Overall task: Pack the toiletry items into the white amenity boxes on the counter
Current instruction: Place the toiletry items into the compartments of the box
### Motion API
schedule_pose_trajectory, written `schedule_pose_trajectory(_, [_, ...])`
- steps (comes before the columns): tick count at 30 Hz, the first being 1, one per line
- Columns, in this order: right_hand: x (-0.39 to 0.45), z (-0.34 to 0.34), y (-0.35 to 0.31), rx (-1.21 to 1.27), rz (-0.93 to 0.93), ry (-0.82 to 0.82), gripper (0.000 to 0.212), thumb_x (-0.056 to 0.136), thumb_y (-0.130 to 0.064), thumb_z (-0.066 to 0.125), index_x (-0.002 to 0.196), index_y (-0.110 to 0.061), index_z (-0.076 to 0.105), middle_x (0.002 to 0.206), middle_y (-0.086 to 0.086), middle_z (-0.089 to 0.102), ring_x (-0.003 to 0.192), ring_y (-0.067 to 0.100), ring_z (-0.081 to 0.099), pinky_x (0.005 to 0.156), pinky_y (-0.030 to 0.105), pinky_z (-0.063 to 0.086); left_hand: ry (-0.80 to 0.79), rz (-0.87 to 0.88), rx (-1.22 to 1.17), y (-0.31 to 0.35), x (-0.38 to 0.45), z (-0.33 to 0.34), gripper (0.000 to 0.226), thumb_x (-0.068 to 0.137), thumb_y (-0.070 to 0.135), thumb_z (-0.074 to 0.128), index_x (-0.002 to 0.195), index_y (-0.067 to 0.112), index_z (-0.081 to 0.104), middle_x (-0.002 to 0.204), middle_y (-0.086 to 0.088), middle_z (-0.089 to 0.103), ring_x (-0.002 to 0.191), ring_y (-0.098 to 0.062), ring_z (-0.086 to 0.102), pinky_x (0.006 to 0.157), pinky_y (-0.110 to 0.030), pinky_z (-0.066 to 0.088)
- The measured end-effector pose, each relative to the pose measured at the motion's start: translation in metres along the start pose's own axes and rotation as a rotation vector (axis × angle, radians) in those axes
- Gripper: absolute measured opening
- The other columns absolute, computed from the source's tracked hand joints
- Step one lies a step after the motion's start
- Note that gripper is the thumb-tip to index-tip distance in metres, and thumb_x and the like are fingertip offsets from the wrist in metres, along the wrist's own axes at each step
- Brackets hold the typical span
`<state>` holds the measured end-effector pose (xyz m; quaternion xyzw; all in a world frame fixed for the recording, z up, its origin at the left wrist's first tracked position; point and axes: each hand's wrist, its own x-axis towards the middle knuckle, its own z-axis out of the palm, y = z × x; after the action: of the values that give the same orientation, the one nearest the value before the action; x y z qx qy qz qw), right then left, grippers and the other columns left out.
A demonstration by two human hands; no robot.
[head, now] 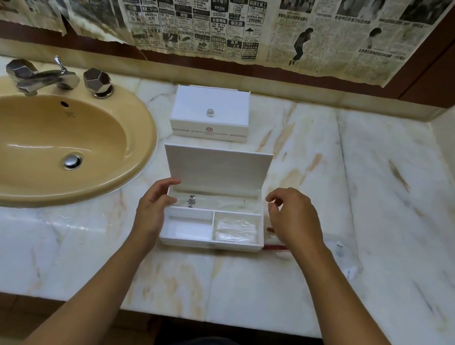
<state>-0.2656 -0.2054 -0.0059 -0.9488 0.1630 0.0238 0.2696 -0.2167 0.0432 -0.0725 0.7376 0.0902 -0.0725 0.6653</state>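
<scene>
Holding box: left hand grips the left wall of the open amenity box at frame centre, lid upright.
Compartments: rear holds a crested sachet; front right, clear packets; front left, unclear.
Right hand: loosely curled, empty, just right of the box.
Closed box: behind, above centre.
Sink: left.

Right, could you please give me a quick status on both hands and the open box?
Left hand holding open amenity box at its left edge. Right hand loose, holding nothing. Sachets in two compartments, front-left unclear. Second box closed behind.
</scene>
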Motion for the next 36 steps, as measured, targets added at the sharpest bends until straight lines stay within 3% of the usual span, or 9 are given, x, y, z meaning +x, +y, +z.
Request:
schedule_pose_trajectory(5, [-0.001, 0.014, 0.020, -0.156, 0.067, -0.232, 0.030, 0.084, -0.009, 0.062, 0.109, -0.024, 0.065, 0.113, -0.002, 0.059, 0.101, 0.018, 0.055, 0.075, 0.026, 0.041, 0.003, 0.006, 0.011, 0.001, 0.000, 0.000, 0.042, 0.088, -0.004, 0.048, 0.108, 0.027, 0.067, 0.115, 0.011, 0.063, 0.115, -0.010, 0.053, 0.089, -0.017, 0.040])
schedule_pose_trajectory(10, [-0.008, 0.024, 0.027, -0.274, 0.046, -0.334, 0.032, 0.077, -0.023, 0.075, 0.107, -0.025, 0.065, 0.110, -0.002, 0.058, 0.106, 0.021, 0.054, 0.082, 0.030, 0.042, -0.001, -0.002, 0.007, 0.000, -0.001, 0.000, 0.042, 0.088, -0.004, 0.048, 0.108, 0.027, 0.067, 0.115, 0.011, 0.063, 0.113, -0.005, 0.053, 0.088, -0.015, 0.040])
schedule_pose_trajectory(14, [-0.012, 0.030, 0.030, -0.295, 0.030, -0.314, 0.025, 0.081, -0.025, 0.073, 0.105, -0.023, 0.066, 0.110, -0.001, 0.059, 0.106, 0.021, 0.054, 0.084, 0.030, 0.039, 0.004, -0.007, 0.012, 0.002, -0.002, 0.001, 0.041, 0.087, -0.004, 0.049, 0.107, 0.027, 0.067, 0.110, 0.017, 0.062, 0.108, 0.001, 0.052, 0.084, -0.008, 0.038])
schedule_pose_trajectory(22, [-0.009, 0.026, 0.030, -0.243, 0.048, -0.268, 0.012, 0.086, -0.019, 0.065, 0.097, -0.018, 0.067, 0.103, 0.000, 0.065, 0.099, 0.023, 0.058, 0.083, 0.030, 0.042, 0.000, -0.012, -0.009, 0.002, -0.002, 0.001, 0.042, 0.088, -0.005, 0.048, 0.107, 0.028, 0.067, 0.112, 0.020, 0.062, 0.108, 0.009, 0.051, 0.085, -0.010, 0.038])
schedule_pose_trajectory(26, [-0.006, 0.013, 0.023, -0.159, 0.058, -0.154, 0.010, 0.088, -0.025, 0.065, 0.092, -0.016, 0.065, 0.092, 0.004, 0.068, 0.082, 0.023, 0.061, 0.071, 0.028, 0.044, -0.004, -0.016, -0.022, 0.000, -0.001, 0.000, 0.044, 0.087, -0.005, 0.048, 0.105, 0.030, 0.067, 0.114, 0.018, 0.063, 0.111, 0.008, 0.052, 0.088, -0.014, 0.039])
schedule_pose_trajectory(29, [-0.003, 0.000, 0.012, -0.104, 0.035, -0.047, 0.008, 0.088, -0.025, 0.067, 0.090, -0.017, 0.064, 0.087, 0.004, 0.069, 0.075, 0.021, 0.060, 0.070, 0.028, 0.047, -0.004, -0.011, -0.026, -0.001, -0.001, 0.000, 0.045, 0.087, -0.005, 0.048, 0.105, 0.031, 0.068, 0.116, 0.015, 0.064, 0.112, 0.006, 0.053, 0.089, -0.014, 0.040])
schedule_pose_trajectory(33, [-0.005, -0.012, -0.010, -0.027, -0.052, 0.063, 0.012, 0.089, -0.032, 0.066, 0.093, -0.021, 0.068, 0.088, 0.004, 0.063, 0.086, 0.023, 0.056, 0.082, 0.038, 0.049, -0.008, -0.012, -0.035, -0.001, 0.000, 0.000, 0.045, 0.087, -0.006, 0.048, 0.105, 0.030, 0.067, 0.115, 0.018, 0.064, 0.112, 0.007, 0.053, 0.089, -0.014, 0.040])
schedule_pose_trajectory(36, [-0.012, -0.011, -0.030, 0.000, -0.150, 0.020, 0.014, 0.087, -0.036, 0.068, 0.092, -0.023, 0.071, 0.092, -0.003, 0.060, 0.094, 0.018, 0.051, 0.084, 0.031, 0.038, -0.009, -0.006, -0.039, -0.001, -0.001, 0.000, 0.045, 0.086, -0.006, 0.048, 0.105, 0.029, 0.068, 0.115, 0.016, 0.064, 0.111, 0.008, 0.053, 0.087, -0.012, 0.039])
